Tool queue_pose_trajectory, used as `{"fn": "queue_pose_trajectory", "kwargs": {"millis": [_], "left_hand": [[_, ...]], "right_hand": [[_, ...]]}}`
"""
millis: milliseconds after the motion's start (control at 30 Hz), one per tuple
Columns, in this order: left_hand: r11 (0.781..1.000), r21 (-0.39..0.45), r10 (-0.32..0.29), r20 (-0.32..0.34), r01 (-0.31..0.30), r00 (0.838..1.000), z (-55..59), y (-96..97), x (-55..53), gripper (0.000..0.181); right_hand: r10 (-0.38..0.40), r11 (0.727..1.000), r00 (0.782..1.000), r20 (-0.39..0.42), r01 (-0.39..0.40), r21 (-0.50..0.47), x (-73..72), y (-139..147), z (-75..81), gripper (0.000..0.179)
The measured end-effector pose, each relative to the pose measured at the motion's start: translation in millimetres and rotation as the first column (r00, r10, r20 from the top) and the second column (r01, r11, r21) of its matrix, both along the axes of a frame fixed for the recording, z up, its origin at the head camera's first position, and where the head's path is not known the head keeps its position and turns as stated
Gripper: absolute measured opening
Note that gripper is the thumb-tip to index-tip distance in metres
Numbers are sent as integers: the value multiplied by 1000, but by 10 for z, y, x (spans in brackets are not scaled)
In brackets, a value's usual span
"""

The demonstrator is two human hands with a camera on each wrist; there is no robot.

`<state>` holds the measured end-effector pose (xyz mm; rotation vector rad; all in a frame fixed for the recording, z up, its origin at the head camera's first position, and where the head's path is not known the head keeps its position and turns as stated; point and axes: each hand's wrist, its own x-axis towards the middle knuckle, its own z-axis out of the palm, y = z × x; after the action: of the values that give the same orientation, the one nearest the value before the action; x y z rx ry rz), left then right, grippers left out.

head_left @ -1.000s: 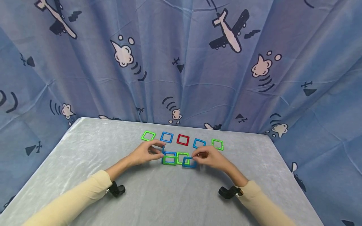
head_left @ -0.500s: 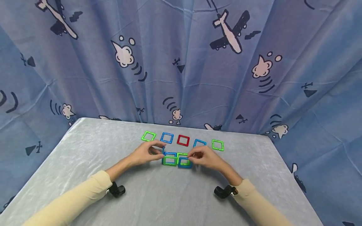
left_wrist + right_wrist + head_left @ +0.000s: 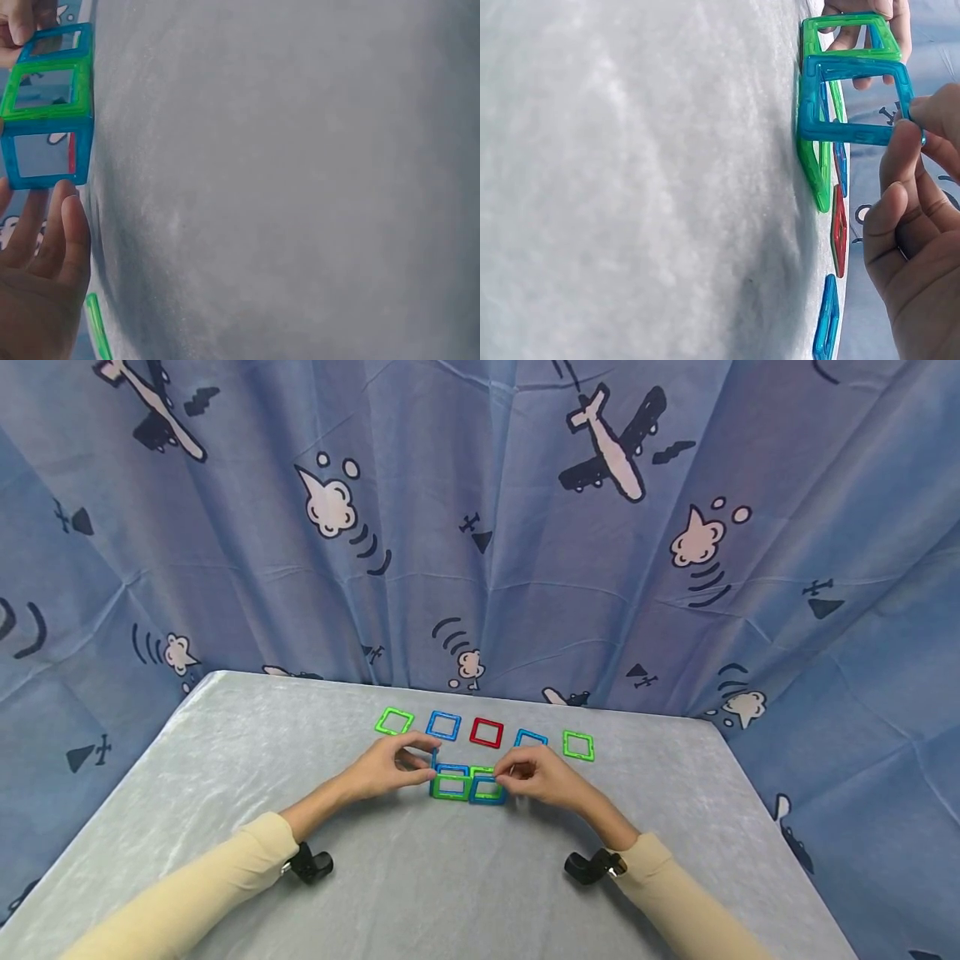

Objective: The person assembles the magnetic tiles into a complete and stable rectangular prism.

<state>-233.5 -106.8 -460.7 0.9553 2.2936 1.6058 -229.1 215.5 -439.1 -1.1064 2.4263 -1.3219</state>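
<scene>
In the head view my left hand (image 3: 386,768) holds an upright blue square magnetic tile (image 3: 49,182) at its corner, thumb and fingers around the edge. Beside that tile a green square tile (image 3: 452,797) stands upright at the front, over a flat blue one. My right hand (image 3: 543,777) pinches another blue square tile (image 3: 851,135) by its right edge between thumb and fingers. This tile is upright, right of the standing green one and in front of a flat green tile (image 3: 814,172). The right hand partly hides the flat green tile in the head view.
Behind the hands lies a row of loose square tiles: green (image 3: 380,719), blue (image 3: 441,738), red (image 3: 485,745), blue (image 3: 531,732) and green (image 3: 579,758). They lie on a grey cloth-covered table (image 3: 442,893). A patterned curtain (image 3: 420,527) hangs behind the table.
My right hand has moved left with the blue tile, bringing it from apart to beside the upright green tile. The left hand has stayed in place.
</scene>
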Motion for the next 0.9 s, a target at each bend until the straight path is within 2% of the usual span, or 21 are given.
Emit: {"fn": "queue_pose_trajectory", "kwargs": {"millis": [200, 500, 700, 900], "left_hand": [[1000, -8, 12, -2, -12, 1000, -9, 2, 4, 50], [998, -20, 63, 13, -63, 998, -1, 37, 13, 48], [997, -20, 81, 26, -80, 996, -4, 50, 13, 47], [997, -2, 74, 26, -74, 997, -14, 62, 14, 47]], "right_hand": [[-18, 1000, 1000, 12, 18, 2, 0, -19, -19, 8], [-31, 999, 999, 16, 31, 8, 4, -24, -10, 5], [-37, 999, 999, 0, 37, 21, 3, -18, -21, 5], [-25, 999, 999, -32, 25, 23, 18, -27, -7, 5]]}}
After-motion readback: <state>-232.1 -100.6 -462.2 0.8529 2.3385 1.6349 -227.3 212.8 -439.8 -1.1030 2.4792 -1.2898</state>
